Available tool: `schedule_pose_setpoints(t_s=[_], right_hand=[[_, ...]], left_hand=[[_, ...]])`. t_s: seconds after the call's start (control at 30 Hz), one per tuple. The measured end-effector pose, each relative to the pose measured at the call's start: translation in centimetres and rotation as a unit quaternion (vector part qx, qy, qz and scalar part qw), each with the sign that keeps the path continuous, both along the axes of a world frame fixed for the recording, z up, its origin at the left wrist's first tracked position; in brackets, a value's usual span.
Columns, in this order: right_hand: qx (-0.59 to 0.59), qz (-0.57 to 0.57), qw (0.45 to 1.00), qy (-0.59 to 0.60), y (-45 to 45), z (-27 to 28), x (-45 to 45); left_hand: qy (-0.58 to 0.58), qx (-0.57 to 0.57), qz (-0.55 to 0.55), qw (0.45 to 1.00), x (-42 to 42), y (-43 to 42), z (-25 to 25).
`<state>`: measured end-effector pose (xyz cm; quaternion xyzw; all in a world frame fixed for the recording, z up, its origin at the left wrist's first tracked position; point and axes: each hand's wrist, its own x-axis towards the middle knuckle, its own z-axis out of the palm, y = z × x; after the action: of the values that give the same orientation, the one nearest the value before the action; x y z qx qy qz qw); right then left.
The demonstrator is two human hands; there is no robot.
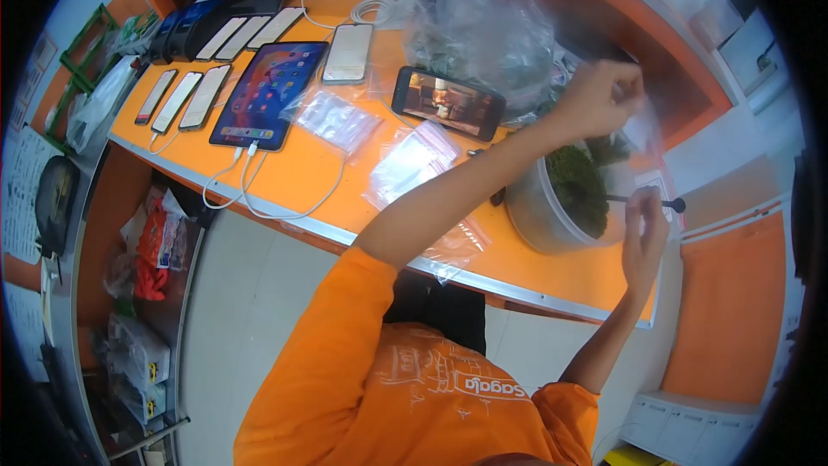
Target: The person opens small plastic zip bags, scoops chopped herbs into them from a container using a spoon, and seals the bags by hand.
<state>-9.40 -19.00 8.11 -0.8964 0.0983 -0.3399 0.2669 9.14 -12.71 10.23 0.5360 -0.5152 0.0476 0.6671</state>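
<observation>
Bright orange short-sleeved fabric T-shirt point(388, 440), loose cut. Left sleeve point(319, 319) plain orange, wide, creased, ending about elbow. Right sleeve point(569, 414) same orange, partly out of frame. White printed lettering point(496, 388) across front, seemingly "Sagala", boxed. Thin white line drawings point(410, 367) beside lettering, details too small to tell. Forearms and hands bare. Black cloth garment point(444, 304) below shirt hem, mostly hidden.

bright even light, strong fisheye curve, blackened corners

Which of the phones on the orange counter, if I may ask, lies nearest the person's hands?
The phone turned sideways, showing a dark, warm-toned picture, closest to the tub; all others lie farther left.
</observation>
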Motion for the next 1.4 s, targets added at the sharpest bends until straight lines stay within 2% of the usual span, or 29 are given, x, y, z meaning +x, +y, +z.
schedule_pose_setpoints(t_s=[0.1, 0.2, 0.23, 0.33, 0.37, 0.43, 0.47, 0.57, 0.67, 0.73, 0.8, 0.87, 0.93, 1.03, 1.13, 1.27, 1.4], right_hand=[[-0.023, 0.006, 1.000, 0.011, 0.6, -0.2, 0.3], [-0.033, -0.017, 0.998, 0.056, 1.4, 0.0, 0.7], [-0.020, -0.030, 0.997, 0.074, 1.7, 0.1, 0.8], [-0.011, -0.038, 0.994, 0.104, 1.0, -0.3, 0.8], [-0.012, -0.036, 0.993, 0.111, 0.8, -0.7, 0.9], [-0.033, -0.020, 0.999, 0.035, 0.9, -1.5, 1.4], [-0.044, -0.013, 0.999, -0.005, 0.9, -1.7, 1.7], [-0.089, 0.017, 0.996, -0.013, 0.9, -1.2, 2.1], [0.032, -0.038, 0.980, 0.192, 1.5, 0.3, 1.3], [-0.016, -0.032, 0.983, 0.182, 1.0, 0.1, 1.2], [-0.059, -0.015, 0.989, 0.132, 0.7, -0.2, 1.4], [-0.098, 0.016, 0.994, 0.041, 0.6, -0.9, 1.9], [-0.057, -0.008, 0.997, 0.057, 1.5, -0.7, 2.1], [0.002, -0.041, 0.990, 0.132, 2.2, 0.2, 1.9], [0.004, -0.056, 0.984, 0.169, 2.0, 0.1, 1.7], [0.008, -0.054, 0.987, 0.150, 1.9, -0.1, 1.6], [0.006, -0.064, 0.990, 0.129, 2.1, -0.3, 1.8]], left_hand=[[-0.045, -0.053, 0.057, 0.996, 0.5, -3.0, 2.1], [-0.096, 0.012, 0.104, 0.990, -0.4, -3.8, 1.7], [-0.125, 0.072, 0.114, 0.983, -1.5, -2.5, 1.5], [-0.147, 0.063, 0.039, 0.986, -2.8, -3.0, -2.2], [-0.146, 0.088, -0.022, 0.985, -3.0, -2.6, -3.2], [-0.140, 0.136, -0.140, 0.971, -3.3, -0.4, -4.3], [-0.144, 0.138, -0.104, 0.974, -3.9, 0.2, -4.4], [-0.170, 0.113, -0.001, 0.979, -5.1, 1.3, -4.2], [-0.222, 0.046, 0.095, 0.969, -4.8, 2.8, -3.9], [-0.253, 0.024, 0.157, 0.954, -4.0, 5.5, -4.1], [-0.251, 0.112, 0.239, 0.931, -2.2, 9.0, -5.2], [-0.170, 0.298, 0.307, 0.888, -0.6, 13.6, -5.5], [-0.160, 0.339, 0.333, 0.865, 0.5, 17.7, -8.5], [-0.128, 0.537, 0.299, 0.778, -0.3, 20.2, -10.2], [-0.048, 0.495, 0.290, 0.818, -0.5, 20.3, -12.2], [-0.023, 0.480, 0.304, 0.823, 0.0, 19.8, -12.3], [-0.048, 0.435, 0.362, 0.823, 0.4, 20.1, -12.9]])
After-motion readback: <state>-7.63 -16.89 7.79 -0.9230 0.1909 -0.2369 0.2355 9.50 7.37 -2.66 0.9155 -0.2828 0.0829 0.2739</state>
